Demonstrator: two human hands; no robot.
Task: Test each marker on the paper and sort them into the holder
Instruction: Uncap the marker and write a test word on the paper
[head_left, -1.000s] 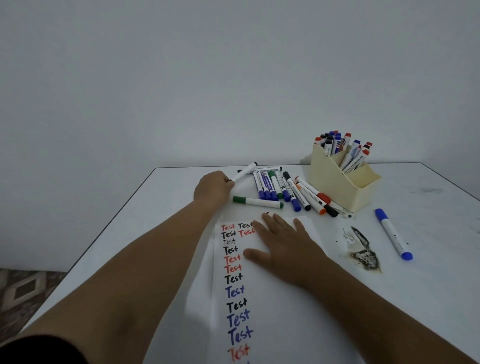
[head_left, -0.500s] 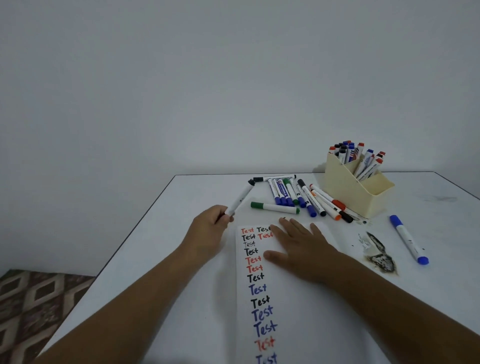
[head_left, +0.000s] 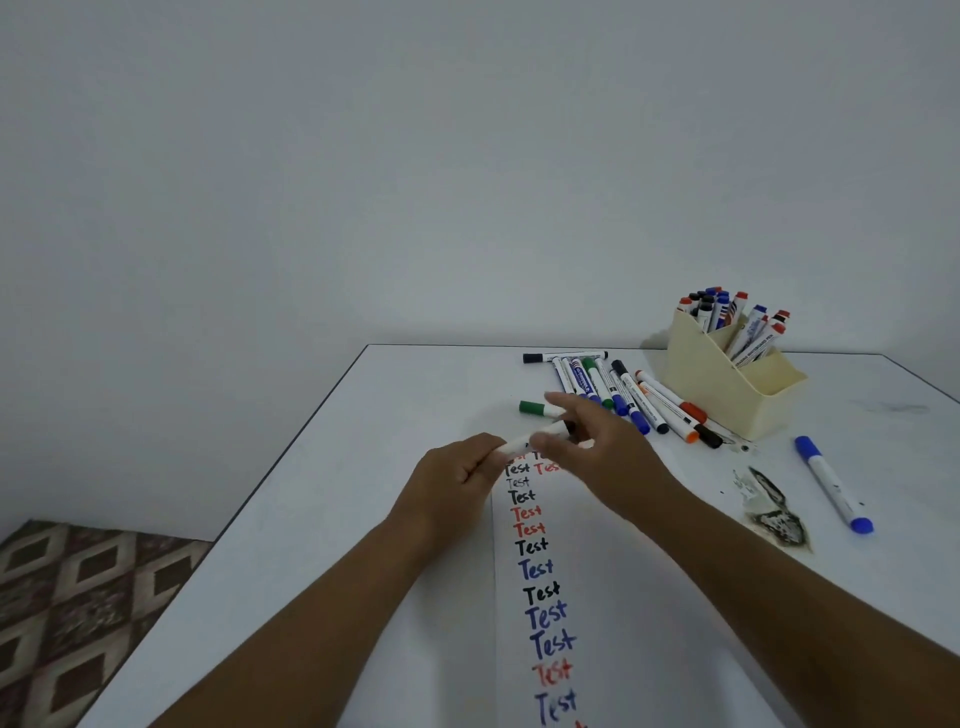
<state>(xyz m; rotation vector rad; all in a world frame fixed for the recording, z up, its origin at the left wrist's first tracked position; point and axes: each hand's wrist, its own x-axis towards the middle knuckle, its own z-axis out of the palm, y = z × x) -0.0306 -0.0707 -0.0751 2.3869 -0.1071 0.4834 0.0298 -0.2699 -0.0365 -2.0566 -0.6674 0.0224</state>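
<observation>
Both hands meet at centre frame over the top of the paper strip (head_left: 613, 597). Left hand (head_left: 457, 475) curls its fingers round the white barrel of a black-capped marker (head_left: 540, 435); right hand (head_left: 597, 441) is blurred, its fingers closing about the cap end, though whether it actually pinches the cap I cannot tell. That marker's long axis runs from lower left to upper right, cap end toward the upper right.

On the strip the word "Test" is written many times in a column, in black, red and blue.

Just above the hands a green-capped marker (head_left: 535, 408) lies crosswise. Beyond it sits a row of loose markers (head_left: 623, 389) with blue, green, black and orange-red caps, fanned side by side. A cream holder (head_left: 722, 395) in the upper right has several compartments with markers standing in the back ones; print on their barrels is too small to read.

To the right a blue marker (head_left: 834, 483) lies alone, beside a dark scorched patch (head_left: 776, 519) on the white table (head_left: 311, 519).
</observation>
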